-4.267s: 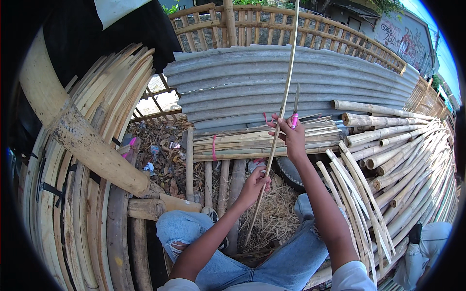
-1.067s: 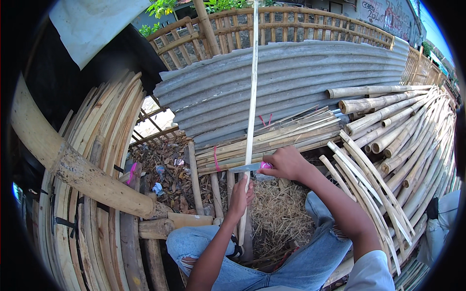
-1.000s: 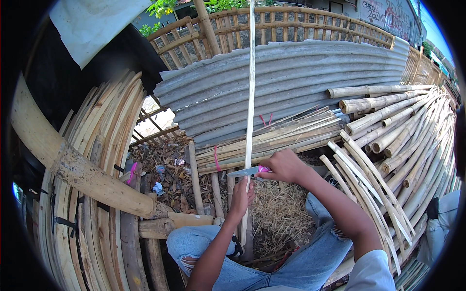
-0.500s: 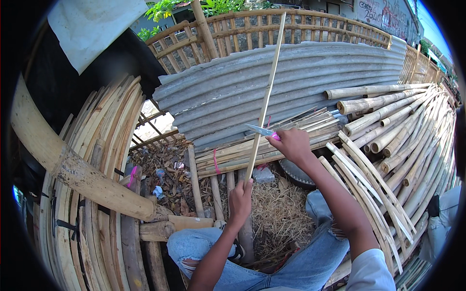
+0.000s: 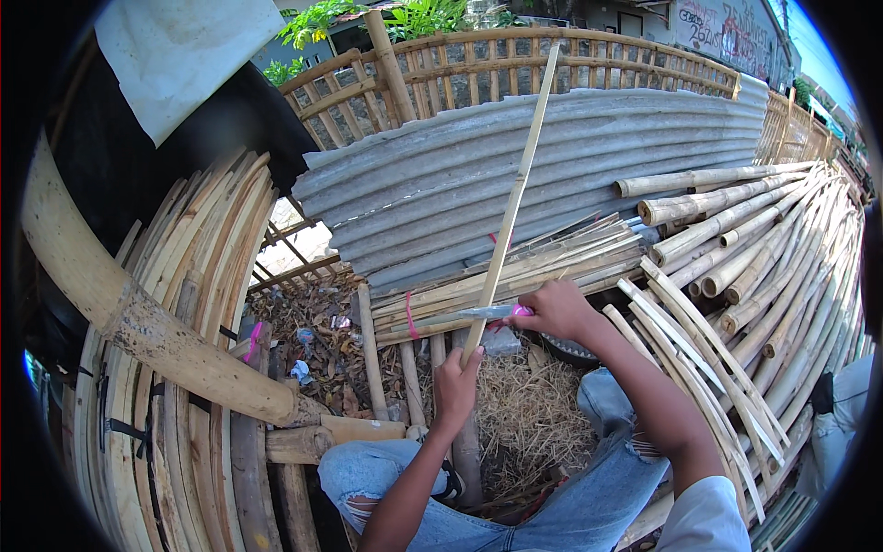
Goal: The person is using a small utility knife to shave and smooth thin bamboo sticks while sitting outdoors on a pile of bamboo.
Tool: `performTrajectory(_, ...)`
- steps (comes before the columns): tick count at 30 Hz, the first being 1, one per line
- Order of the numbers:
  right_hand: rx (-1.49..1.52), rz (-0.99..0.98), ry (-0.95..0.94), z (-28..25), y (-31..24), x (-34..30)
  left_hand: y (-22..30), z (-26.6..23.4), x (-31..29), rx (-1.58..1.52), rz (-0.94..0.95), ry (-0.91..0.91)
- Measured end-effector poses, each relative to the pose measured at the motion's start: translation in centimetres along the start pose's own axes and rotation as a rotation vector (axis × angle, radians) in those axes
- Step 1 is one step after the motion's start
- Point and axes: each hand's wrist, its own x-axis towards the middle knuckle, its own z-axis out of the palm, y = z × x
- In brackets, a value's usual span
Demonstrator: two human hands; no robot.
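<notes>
The left hand grips the lower end of a long bamboo strip that leans toward one o'clock. At two o'clock from it, the right hand clutches a pink-handled knife, blade laid against the strip. Beyond lies corrugated sheeting.

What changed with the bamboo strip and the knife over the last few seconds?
The right hand brought the knife back down the bamboo strip, close above the left hand, after being further up half a second ago. The strip's top leans further right than a second ago. Both hands kept their grip, the left holding the strip's lower end; the bamboo piles stayed put.
</notes>
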Motion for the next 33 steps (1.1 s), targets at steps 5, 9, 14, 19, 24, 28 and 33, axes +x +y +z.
performTrajectory(5, 0.117, 0.309, 0.272, -0.9, 1.9, 1.4, 0.5, 0.2, -0.2, -0.13, -0.015, -0.08)
performTrajectory(9, 0.251, 0.594, 0.479, -0.6, 6.5, 2.8, -1.3, 0.8, -0.2, -0.212, -0.023, -0.18)
performTrajectory(14, 1.409, 0.641, 0.573, 1.5, 4.4, 2.8, -0.6, 0.5, -0.4, -0.692, -0.284, -0.63)
performTrajectory(19, 1.836, 0.338, 0.615, 0.3, 2.8, 3.5, -0.5, 0.2, -0.3, -0.923, -0.367, -0.865)
performTrajectory(24, 1.702, 0.299, 0.688, -1.0, 1.3, 3.8, 1.2, 1.1, -1.3, -0.844, -0.379, -0.635)
performTrajectory(28, 1.344, 0.341, 0.71, -1.9, -0.2, 4.1, 0.3, 2.0, -1.6, -0.486, -0.218, -0.341)
performTrajectory(33, 0.359, 0.232, 0.428, -3.9, -1.1, 2.6, -0.4, 0.8, -0.6, -0.306, -0.086, -0.057)
